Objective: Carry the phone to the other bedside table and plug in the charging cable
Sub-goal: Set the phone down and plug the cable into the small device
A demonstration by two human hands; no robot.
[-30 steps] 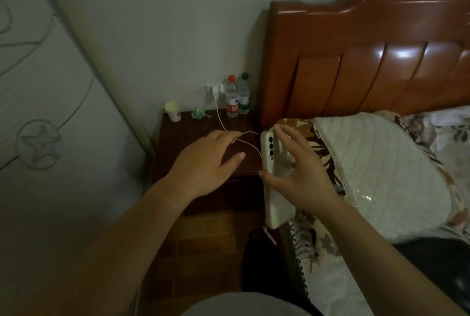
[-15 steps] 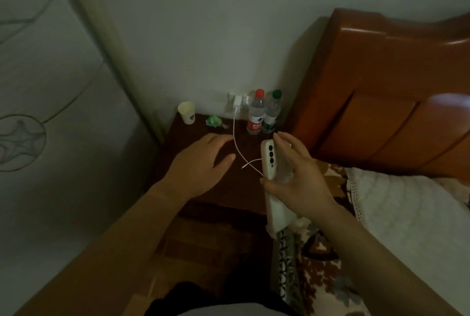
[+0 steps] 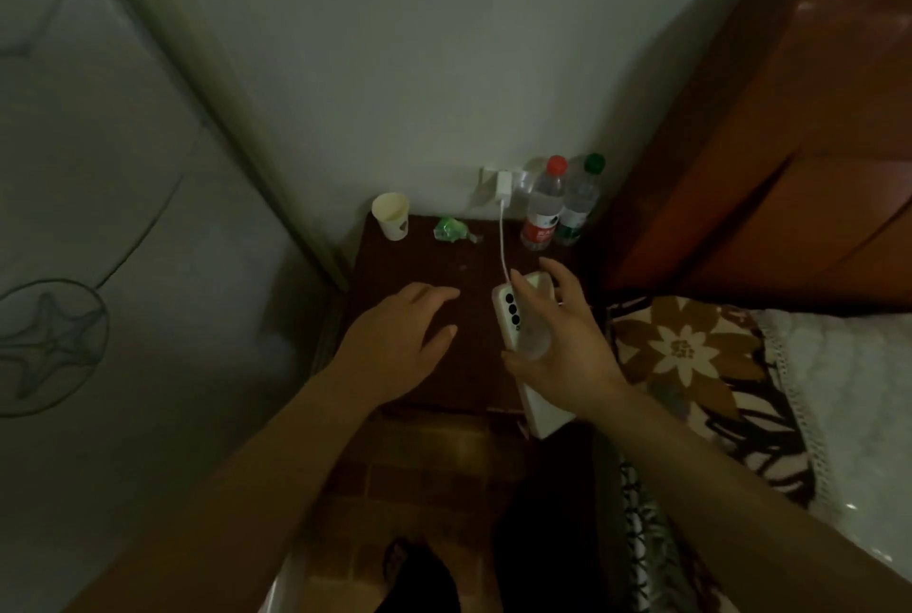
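Note:
My right hand (image 3: pixel 562 346) grips a white phone (image 3: pixel 518 311), back side up with its camera lenses showing, above the right part of the dark wooden bedside table (image 3: pixel 395 267). A white charging cable (image 3: pixel 502 242) runs down from a white charger (image 3: pixel 504 185) plugged into the wall socket and disappears behind the phone's top end; its plug tip is hidden. My left hand (image 3: pixel 399 341) hovers open, palm down, over the middle of the table, holding nothing.
At the table's back stand a paper cup (image 3: pixel 391 216), a crumpled green wrapper (image 3: pixel 451 230) and two water bottles, red-capped (image 3: pixel 545 205) and green-capped (image 3: pixel 580 202). The wooden headboard (image 3: pixel 770 168) and floral bedding (image 3: pixel 691 355) border the right; a white wardrobe (image 3: pixel 98 217) borders the left.
The view has tilted down and closed in on the table. The phone's top end has moved up to the cable. My left hand has let go of the cable and spread open.

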